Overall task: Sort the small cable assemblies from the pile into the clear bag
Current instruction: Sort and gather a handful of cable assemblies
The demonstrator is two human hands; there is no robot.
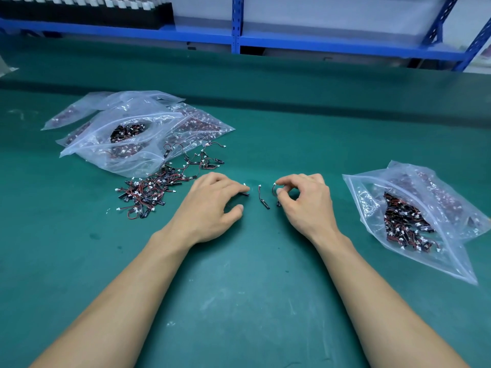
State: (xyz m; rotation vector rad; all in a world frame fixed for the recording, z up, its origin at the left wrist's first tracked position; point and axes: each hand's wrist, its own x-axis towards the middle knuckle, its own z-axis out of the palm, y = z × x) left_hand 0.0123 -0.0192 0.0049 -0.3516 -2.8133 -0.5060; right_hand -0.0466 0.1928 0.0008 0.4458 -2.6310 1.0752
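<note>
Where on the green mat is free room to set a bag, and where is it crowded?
Free: the mat between the forearms; the band between the heap of bags and the blue rack; a narrow strip between right hand and clear bag. Crowded: the loose pile by the left hand; one cable assembly lies between the hands.

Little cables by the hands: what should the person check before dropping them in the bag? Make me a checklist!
1. Right hand pinches the curled cable: ok.
2. Left hand grips the left cable: not ok, its fingertips only touch it.
3. Middle cable picked up: not ok, it lies loose between the hands.
4. Clear bag mouth open: ok, it seems to gape.
5. Pile finished: not ok, many remain.
</note>
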